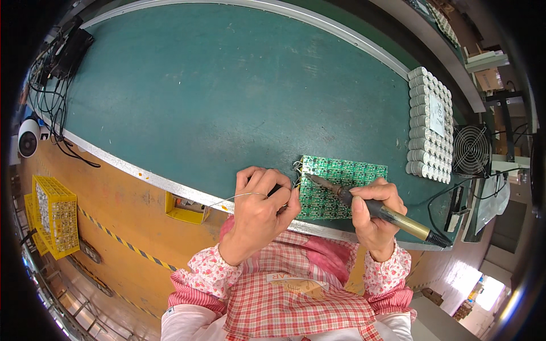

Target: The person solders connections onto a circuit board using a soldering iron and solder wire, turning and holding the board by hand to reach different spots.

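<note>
A soldering iron [410, 226] with a dark grip and gold-coloured sleeve is in my right hand [376, 219], fingers closed around the grip. Its tip points left, at the left part of a green circuit board panel [347, 170] crowded with small parts. My left hand [259, 207] is closed beside the panel's left edge, with a thin silvery solder wire [230, 198] running across its fingers. Something dark [275, 191] also shows between those fingers, its kind unclear. Short thin light wires [297, 166] stick out at the panel's upper left corner.
The panel lies at the near metal edge [153, 176] of a green-topped bench [216, 85]. White cylinders [420, 125] stand in a block at right, beside a black fan [471, 149]. Black cables [57, 102] tangle at far left. A yellow crate [61, 219] stands left, below bench level.
</note>
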### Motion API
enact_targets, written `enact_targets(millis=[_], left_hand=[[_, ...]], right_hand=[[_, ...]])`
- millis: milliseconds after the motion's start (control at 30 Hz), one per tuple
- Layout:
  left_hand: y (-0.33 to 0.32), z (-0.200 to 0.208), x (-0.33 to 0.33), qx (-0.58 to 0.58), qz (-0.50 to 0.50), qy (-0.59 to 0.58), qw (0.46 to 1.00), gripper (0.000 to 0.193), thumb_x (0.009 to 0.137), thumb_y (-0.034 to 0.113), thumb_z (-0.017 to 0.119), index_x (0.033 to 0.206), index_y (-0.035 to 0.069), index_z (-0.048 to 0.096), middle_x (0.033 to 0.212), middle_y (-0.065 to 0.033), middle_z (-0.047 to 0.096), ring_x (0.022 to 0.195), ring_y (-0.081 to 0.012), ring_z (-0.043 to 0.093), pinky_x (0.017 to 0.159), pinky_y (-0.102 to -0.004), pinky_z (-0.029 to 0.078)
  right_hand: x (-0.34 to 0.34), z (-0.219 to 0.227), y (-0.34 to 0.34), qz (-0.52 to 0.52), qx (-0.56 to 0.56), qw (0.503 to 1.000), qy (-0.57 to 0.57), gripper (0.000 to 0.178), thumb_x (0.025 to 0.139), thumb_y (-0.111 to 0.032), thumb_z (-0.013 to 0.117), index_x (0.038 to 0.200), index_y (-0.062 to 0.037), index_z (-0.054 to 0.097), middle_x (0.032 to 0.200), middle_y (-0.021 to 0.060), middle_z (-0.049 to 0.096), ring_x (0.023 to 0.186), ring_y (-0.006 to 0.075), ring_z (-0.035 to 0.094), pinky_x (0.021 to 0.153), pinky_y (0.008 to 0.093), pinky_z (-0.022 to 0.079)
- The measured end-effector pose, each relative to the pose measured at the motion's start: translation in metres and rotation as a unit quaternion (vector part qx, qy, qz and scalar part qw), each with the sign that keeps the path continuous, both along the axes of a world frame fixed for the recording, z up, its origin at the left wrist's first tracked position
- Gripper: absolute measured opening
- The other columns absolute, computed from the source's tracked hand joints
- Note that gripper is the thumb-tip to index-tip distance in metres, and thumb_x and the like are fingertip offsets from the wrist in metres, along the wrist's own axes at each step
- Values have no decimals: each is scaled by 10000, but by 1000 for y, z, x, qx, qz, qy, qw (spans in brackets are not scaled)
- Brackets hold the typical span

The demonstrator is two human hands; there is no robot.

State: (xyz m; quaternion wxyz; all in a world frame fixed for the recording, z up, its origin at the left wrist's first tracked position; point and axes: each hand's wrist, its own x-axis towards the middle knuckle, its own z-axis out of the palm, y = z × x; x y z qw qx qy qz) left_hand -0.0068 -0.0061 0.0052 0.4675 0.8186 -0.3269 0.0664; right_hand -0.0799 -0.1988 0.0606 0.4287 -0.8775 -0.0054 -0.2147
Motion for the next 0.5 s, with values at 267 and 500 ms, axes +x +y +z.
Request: enact_targets(millis=[267,500], left_hand=[[0,1,1,-3,3,-3,1000,128,730,11,728,668,26,617,804,-55,608,788,-264,620,834,-402,412],[2,3,1,0,1,10,1000,140,740,8,723,680,24,598,811,-65,610,767,-270,594,819,-392,421]], right_hand=[[-3,0,-1,-14,-13,1000,-10,148,841,-86,746,924,-40,634,773,49,706,559,140,527,536,278,427],[-18,4,-4,-55,35,998,-7,149,850,-98,736,951,-44,640,818,69,712,604,158,550,560,291,447]])
